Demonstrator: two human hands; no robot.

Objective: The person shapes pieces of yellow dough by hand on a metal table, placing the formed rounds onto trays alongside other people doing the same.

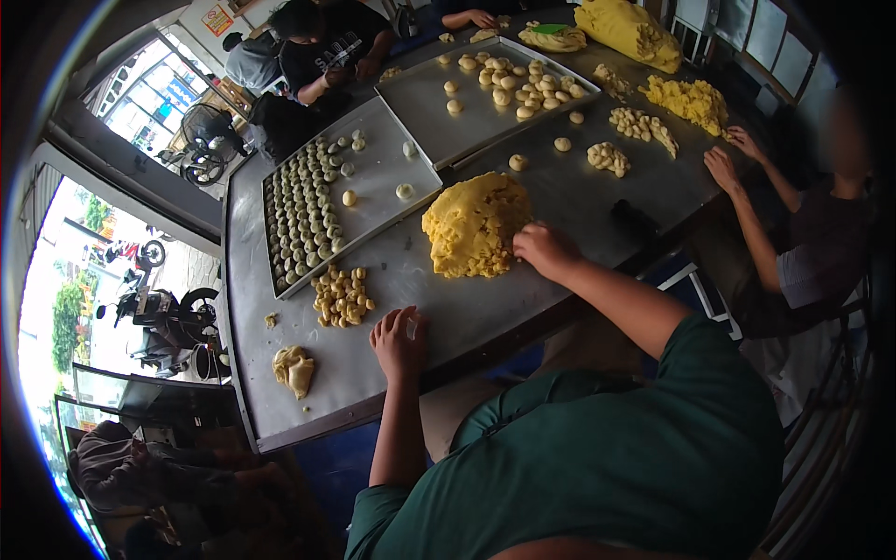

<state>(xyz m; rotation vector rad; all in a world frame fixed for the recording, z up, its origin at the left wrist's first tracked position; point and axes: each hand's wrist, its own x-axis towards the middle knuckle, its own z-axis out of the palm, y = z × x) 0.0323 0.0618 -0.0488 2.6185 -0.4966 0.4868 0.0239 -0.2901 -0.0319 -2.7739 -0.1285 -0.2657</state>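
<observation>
My right hand is at the right side of a large mound of yellow crumbly paste, its fingers closed and pressed into the edge. My left hand is by the table's near edge, fingers curled; a small pale, shiny bit shows by the thumb, too small to name. Left of that hand lies a cluster of small dough pieces. Nearer the table's left corner sits a larger lump of smooth dough. Beyond the mound, a metal tray carries rows of small greenish-grey balls and a few paler ones.
A second tray holds pale round balls. At right, a co-worker's hands are near yellow crumbs and dough pieces. A big yellow block lies at the far end. Another person works across the metal table.
</observation>
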